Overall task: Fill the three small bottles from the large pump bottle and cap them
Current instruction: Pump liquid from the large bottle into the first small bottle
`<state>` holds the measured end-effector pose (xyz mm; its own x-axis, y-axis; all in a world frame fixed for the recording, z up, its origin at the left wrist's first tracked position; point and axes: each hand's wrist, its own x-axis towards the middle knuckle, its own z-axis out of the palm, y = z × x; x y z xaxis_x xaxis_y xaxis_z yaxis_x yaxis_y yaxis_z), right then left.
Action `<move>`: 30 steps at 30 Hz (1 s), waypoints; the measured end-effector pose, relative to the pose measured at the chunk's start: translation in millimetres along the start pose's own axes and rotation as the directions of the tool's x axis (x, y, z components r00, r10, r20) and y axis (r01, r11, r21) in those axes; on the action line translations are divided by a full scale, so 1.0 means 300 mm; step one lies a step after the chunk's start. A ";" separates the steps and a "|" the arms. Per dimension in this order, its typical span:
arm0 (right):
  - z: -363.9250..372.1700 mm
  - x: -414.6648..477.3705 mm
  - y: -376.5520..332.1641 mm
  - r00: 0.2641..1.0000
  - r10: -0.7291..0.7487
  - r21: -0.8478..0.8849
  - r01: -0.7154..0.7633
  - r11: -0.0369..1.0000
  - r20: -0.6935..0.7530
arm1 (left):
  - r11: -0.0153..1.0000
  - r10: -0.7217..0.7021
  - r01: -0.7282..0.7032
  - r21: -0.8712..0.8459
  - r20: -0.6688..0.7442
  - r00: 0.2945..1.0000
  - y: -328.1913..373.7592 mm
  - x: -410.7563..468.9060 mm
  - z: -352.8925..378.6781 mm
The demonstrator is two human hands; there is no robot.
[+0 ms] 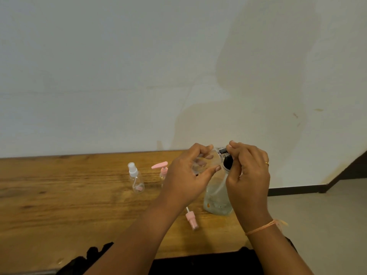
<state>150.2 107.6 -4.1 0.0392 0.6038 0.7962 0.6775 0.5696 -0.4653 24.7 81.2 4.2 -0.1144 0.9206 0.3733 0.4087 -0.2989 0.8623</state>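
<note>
My left hand [188, 173] holds a small clear bottle [200, 162] tilted on its side, its mouth turned toward the black pump head [226, 159] of the large clear pump bottle [217, 199]. My right hand [248, 171] grips that pump head from the right. The large bottle stands on the wooden table [69, 205]. A small clear bottle with a white spray cap [136, 178] stands to the left. A small bottle with a pink pump cap [162, 169] stands behind my left hand, partly hidden. A loose pink spray cap [191, 219] lies on the table below my left wrist.
The table's far edge meets a pale wall [139, 76]. Its right end stops near the large bottle, with bare floor [321, 215] beyond. Dark cloth [198, 262] lies along the near edge.
</note>
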 end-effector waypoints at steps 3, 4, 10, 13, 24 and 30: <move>0.015 -0.011 0.017 1.000 0.006 0.021 -0.006 1.000 0.003 | 0.999 -0.020 0.020 0.025 -0.004 1.000 -0.001 -0.005 0.003; 0.015 -0.012 0.015 1.000 0.007 0.022 -0.007 1.000 -0.004 | 1.000 -0.021 0.021 0.019 -0.004 1.000 -0.001 -0.007 0.003; -0.009 -0.009 -0.011 0.999 -0.007 0.032 0.009 0.999 -0.047 | 0.999 0.042 -0.042 0.030 -0.018 0.999 0.010 -0.013 -0.004; -0.015 0.001 -0.010 0.999 -0.026 0.036 0.028 0.999 -0.043 | 0.997 0.056 -0.054 0.045 -0.026 0.998 0.007 -0.008 -0.007; 0.016 -0.018 0.012 1.000 0.013 0.022 -0.012 1.000 -0.021 | 0.997 0.019 -0.019 0.068 -0.009 1.000 -0.009 -0.006 0.003; -0.007 0.006 -0.015 0.999 0.005 0.045 -0.003 0.999 -0.044 | 0.998 0.050 -0.049 0.043 -0.030 0.998 0.004 -0.003 0.002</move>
<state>148.8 104.8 0.2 0.0748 0.5815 0.8101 0.6435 0.5925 -0.4847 25.8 80.3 4.6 -0.1207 0.8965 0.4262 0.4520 -0.3326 0.8277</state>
